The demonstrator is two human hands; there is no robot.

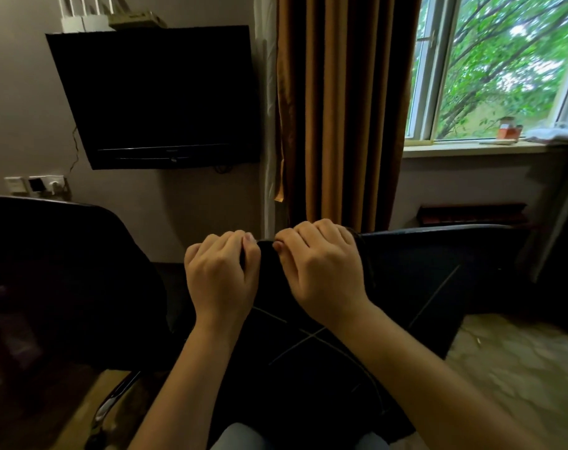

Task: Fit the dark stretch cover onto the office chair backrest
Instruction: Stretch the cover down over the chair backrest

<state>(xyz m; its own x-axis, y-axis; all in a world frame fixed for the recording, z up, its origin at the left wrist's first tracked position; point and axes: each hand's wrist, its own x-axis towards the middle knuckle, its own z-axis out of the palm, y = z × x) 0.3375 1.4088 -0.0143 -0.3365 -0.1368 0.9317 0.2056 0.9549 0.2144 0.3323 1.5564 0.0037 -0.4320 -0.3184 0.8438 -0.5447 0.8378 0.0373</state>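
A left hand (222, 274) and a right hand (324, 271) clench the top edge of the dark stretch cover (415, 274), held up in front of a brown curtain (337, 108). The 2 hands almost touch, fingertips hidden behind the fabric. Just left of the cover, the office chair backrest (65, 271) is lost in shadow.

Single view: head-worn wide-angle camera at person's eye height, facing forward and slightly down. Brown curtain (341, 108) straight ahead, mid-distance. Wall-mounted TV (156, 95) left of curtain, window (490, 66) right of curtain, both at similar depth. Below curtain, very near lens: left hand (222, 274) and right hand (324, 271) gripping dark stretch cover (269, 271), forearms entering from bottom edge. Frame edges bowed by lens.
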